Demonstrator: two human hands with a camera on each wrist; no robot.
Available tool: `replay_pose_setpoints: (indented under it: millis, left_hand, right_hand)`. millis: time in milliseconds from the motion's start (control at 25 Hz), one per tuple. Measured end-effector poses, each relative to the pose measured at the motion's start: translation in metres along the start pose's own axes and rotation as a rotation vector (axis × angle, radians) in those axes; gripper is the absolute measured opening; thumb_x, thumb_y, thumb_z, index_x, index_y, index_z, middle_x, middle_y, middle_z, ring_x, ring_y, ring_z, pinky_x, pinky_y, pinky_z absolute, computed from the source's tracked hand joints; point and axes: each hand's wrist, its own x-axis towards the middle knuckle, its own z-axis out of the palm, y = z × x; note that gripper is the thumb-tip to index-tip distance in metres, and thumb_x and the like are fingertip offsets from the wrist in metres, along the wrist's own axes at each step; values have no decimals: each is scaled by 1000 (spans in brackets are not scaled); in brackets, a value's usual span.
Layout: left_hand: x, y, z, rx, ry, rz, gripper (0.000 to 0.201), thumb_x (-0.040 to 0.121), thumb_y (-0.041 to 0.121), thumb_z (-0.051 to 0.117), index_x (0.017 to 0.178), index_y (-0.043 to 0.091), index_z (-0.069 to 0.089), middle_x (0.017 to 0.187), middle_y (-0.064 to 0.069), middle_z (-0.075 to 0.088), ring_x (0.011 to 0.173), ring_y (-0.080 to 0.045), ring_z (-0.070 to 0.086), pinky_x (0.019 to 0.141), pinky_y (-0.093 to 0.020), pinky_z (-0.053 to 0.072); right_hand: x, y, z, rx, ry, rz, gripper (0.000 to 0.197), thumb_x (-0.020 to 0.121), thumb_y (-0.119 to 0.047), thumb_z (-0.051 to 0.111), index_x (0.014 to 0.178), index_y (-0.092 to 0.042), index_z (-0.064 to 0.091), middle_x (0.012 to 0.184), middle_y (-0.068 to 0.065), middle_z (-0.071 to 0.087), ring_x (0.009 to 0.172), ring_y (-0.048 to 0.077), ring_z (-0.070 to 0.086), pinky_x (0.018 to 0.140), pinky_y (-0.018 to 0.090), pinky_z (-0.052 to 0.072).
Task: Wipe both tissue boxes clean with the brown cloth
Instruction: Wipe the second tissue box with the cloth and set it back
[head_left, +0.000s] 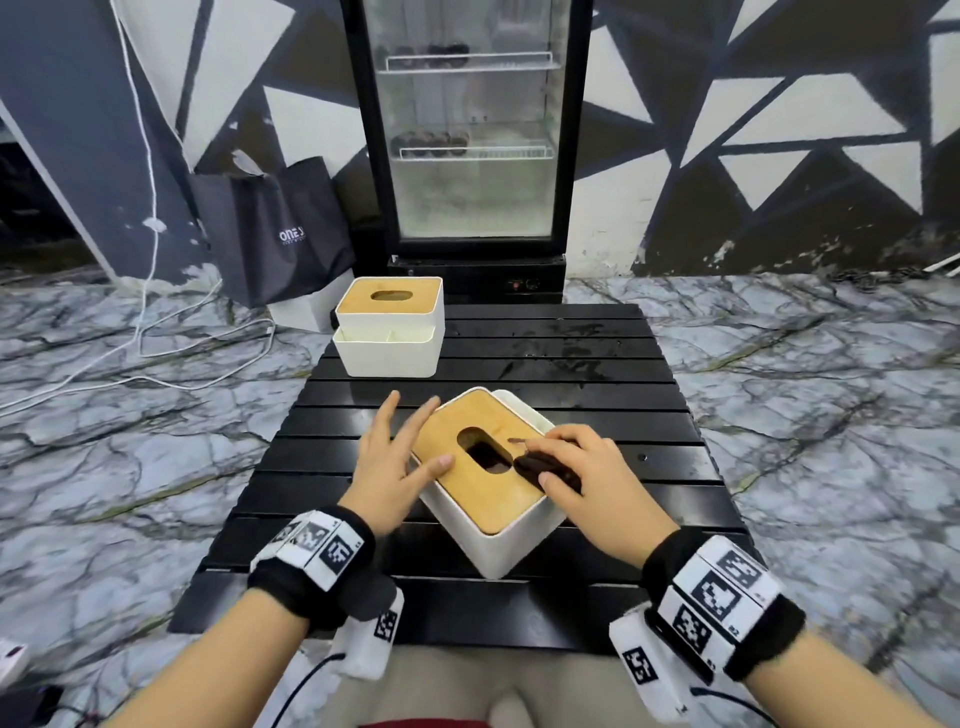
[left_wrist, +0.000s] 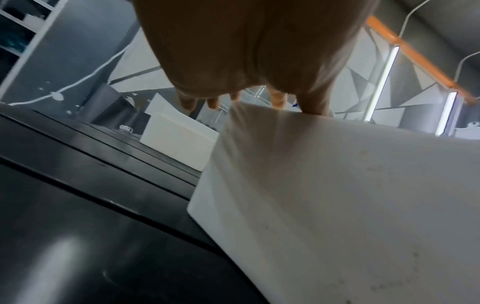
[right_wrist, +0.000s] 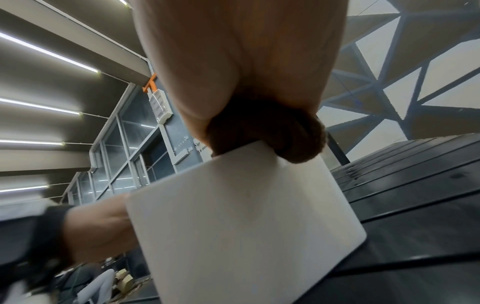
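The black slatted table (head_left: 571, 364) fills the middle of the head view, with bare slats toward the upper right and damp-looking streaks on them. At its upper left corner stands the far tissue box (head_left: 389, 332), white with a wooden lid, well apart from the work. In the centre, turned at an angle, sits the near tissue box (head_left: 488, 488), its wooden lid (head_left: 467, 483) facing up around a dark oval slot.

The left hand (head_left: 395, 462) lies open, fingers straight, its thumb on the lid's left part while the fingers reach past the box's left edge. The right hand (head_left: 587, 478) is curled round the brown cloth (head_left: 545, 467), bunched and pressed on the lid right of the slot (the right wrist view shows the wad spilling over the box's upper rim).

The step in hand looks like wiping the lid. It would go best with the left hand bracing firmly, since the box sits skewed and could slide, and with strokes running along the lid's length and skirting the slot so the cloth does not snag. The box's near corner sits back from the table's front edge; free room lies to the right and beyond.
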Motion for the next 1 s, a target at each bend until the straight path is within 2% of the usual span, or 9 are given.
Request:
replay_pose_setpoints:
  millis: [120, 240, 440, 520, 600, 680, 800, 920, 1000]
  left_hand:
    - [11, -1, -7, 23, 94, -116, 64, 92, 39, 53, 147, 28, 24, 154, -13, 16, 141, -29, 16, 115, -39, 17]
    - [9, 10, -4, 6, 75, -189, 69, 94, 43, 47, 149, 17, 16, 150, -14, 29, 136, -28, 33, 110, -38, 29]
    - [-1, 24, 14, 51, -11, -171, 73, 91, 42, 53, 148, 16, 15, 145, -15, 37, 130, -30, 41, 105, -38, 36]
    - [3, 25, 14, 59, -24, -152, 71, 92, 37, 52, 149, 16, 14, 146, -14, 35, 131, -28, 40, 105, -36, 34]
    - [5, 26, 10, 42, -32, -170, 72, 93, 36, 52, 149, 14, 13, 150, -13, 32, 135, -27, 36, 106, -34, 30]
    - [6, 23, 8, 28, -19, -207, 72, 93, 39, 51, 149, 12, 15, 150, -13, 34, 135, -28, 37, 106, -33, 31]
    - [6, 20, 8, 56, -28, -220, 65, 94, 41, 47, 148, 18, 19, 142, -13, 46, 126, -31, 46, 101, -35, 38]
    - [6, 20, 6, 41, -29, -210, 62, 94, 40, 46, 148, 21, 22, 140, -12, 48, 124, -31, 47, 99, -36, 39]
    - [5, 22, 5, 42, -31, -210, 62, 95, 40, 46, 148, 22, 20, 141, -12, 47, 125, -31, 46, 100, -36, 39]
  right_hand:
    - [-24, -17, 5, -47, -93, -107, 40, 89, -23, 52, 128, -32, 48, 126, -8, 41, 111, 10, 37, 99, 15, 23]
    - [-27, -32, 3, -90, -160, -182, 38, 88, -24, 53, 125, -31, 51, 127, -9, 43, 113, 10, 37, 98, 14, 22]
    - [0, -37, -3, -38, -21, -147, 34, 88, -22, 54, 122, -26, 54, 127, -6, 45, 108, 8, 34, 87, 5, 17]
    - [7, -36, 3, -60, -72, -123, 38, 89, -26, 54, 126, -26, 50, 137, -5, 38, 123, 13, 30, 95, 8, 14]
    - [7, -35, 9, -109, -132, -109, 43, 90, -30, 52, 132, -25, 44, 147, -3, 25, 135, 15, 14, 107, 17, 6]
    - [-3, -33, 16, -166, -163, -193, 44, 93, -31, 46, 136, -26, 39, 149, -3, 22, 139, 16, 4, 114, 23, -3]
    - [-16, -35, 21, -174, -208, -320, 41, 94, -22, 40, 135, -27, 41, 148, -5, 26, 139, 16, 5, 106, 11, -13]
    - [-6, -35, 15, -106, -226, -307, 46, 94, -12, 42, 138, -24, 35, 144, -2, 34, 135, 12, 16, 103, 3, -8]
    - [10, -29, 10, -96, -237, -252, 47, 92, -10, 44, 137, -20, 34, 140, -1, 39, 132, 13, 23, 107, 8, 4]
